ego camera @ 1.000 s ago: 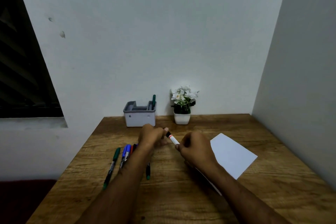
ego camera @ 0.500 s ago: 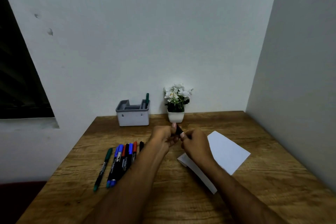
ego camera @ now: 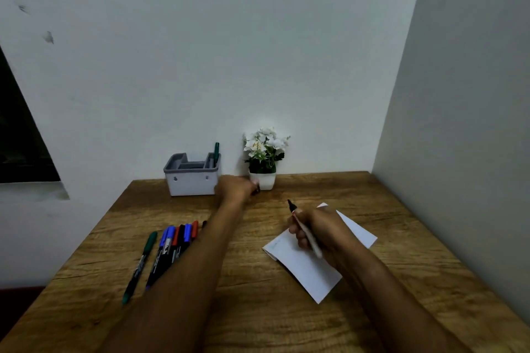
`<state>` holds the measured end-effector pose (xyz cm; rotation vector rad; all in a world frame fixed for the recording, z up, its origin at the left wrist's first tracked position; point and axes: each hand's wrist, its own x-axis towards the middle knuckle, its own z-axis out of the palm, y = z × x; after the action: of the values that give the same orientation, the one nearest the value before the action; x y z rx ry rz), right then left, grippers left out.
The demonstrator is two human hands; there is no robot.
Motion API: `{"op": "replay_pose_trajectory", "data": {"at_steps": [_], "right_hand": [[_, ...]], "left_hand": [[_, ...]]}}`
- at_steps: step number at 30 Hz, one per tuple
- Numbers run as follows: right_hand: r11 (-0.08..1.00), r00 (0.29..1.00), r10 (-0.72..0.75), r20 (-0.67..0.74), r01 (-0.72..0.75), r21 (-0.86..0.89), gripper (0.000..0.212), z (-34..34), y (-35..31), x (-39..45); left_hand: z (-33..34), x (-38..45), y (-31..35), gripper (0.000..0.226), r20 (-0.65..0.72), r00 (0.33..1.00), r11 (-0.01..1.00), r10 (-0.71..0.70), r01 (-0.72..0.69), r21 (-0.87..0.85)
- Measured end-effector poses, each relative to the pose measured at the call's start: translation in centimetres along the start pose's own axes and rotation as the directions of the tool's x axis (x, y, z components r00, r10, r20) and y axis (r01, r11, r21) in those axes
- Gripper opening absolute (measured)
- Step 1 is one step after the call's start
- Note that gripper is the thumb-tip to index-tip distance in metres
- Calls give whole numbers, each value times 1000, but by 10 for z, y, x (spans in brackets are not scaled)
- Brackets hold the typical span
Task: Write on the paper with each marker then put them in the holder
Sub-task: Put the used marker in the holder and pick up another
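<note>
Fingers [ego camera: 298,233] of right hand [ego camera: 321,231] clamped on slim uncapped marker [ego camera: 305,231], over white rectangular paper [ego camera: 304,266], right of centre; left hand [ego camera: 236,188] closed on cap [ego camera: 257,189] by far edge. Grey plastic holder [ego camera: 192,180] against wall. Grained wooden desk [ego camera: 258,309].

We see bare table [ego camera: 249,281] between the row of markers [ego camera: 172,243] and the paper [ego camera: 304,264], crossed by the left forearm. At the back, the holder [ego camera: 192,180] and flower pot [ego camera: 262,179] flank a gap filled by the left hand [ego camera: 236,188].
</note>
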<state>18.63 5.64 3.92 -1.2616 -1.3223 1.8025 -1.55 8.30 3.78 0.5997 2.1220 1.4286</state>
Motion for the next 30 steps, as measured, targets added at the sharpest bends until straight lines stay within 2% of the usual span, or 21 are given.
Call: {"op": "replay_pose_trajectory", "data": {"at_steps": [2, 5, 8, 10, 14, 20, 21, 23, 25, 26, 28, 30], "right_hand": [[996, 1000, 12, 11, -13, 86, 19, 1, -1, 1], [986, 997, -71, 12, 68, 154, 17, 0, 0, 1], [967, 983, -186, -6, 184, 178, 26, -7, 5, 3], [943, 978, -209, -8, 204, 262, 27, -12, 6, 7], [837, 970, -242, 28, 193, 512, 36, -20, 4, 14], [678, 976, -207, 69, 92, 730, 39, -24, 2, 14], [652, 974, -215, 72, 88, 753, 38, -23, 3, 15], [617, 971, -230, 68, 91, 781, 34, -21, 5, 18], [639, 971, -233, 52, 113, 761, 29, -19, 9, 20], [684, 971, -235, 35, 140, 716, 26, -18, 11, 22], [828, 964, -262, -36, 244, 505, 20, -18, 16, 22], [906, 934, -344, -98, 357, 227, 19, -17, 23, 23]], "left_hand": [[13, -3, -13, 38, 77, 984, 944, 159, -174, 279], [27, -5, -34, 41, 114, 950, 820, 291, -309, 482], [27, -13, -39, 42, 103, 929, 791, 355, -357, 497], [28, -16, -41, 44, 98, 921, 786, 377, -374, 493], [24, -25, -41, 44, 76, 910, 774, 408, -389, 499], [10, -50, -48, 22, 94, 902, 755, 421, -406, 515], [9, -52, -52, 24, 125, 897, 736, 423, -421, 530], [8, -54, -62, 42, 221, 888, 672, 403, -451, 587], [7, -53, -71, 64, 309, 887, 630, 343, -461, 625], [6, -54, -74, 71, 354, 881, 611, 314, -473, 634], [5, -54, -77, 75, 423, 857, 564, 294, -513, 648], [2, -57, -78, 76, 455, 840, 516, 294, -541, 664]]}}
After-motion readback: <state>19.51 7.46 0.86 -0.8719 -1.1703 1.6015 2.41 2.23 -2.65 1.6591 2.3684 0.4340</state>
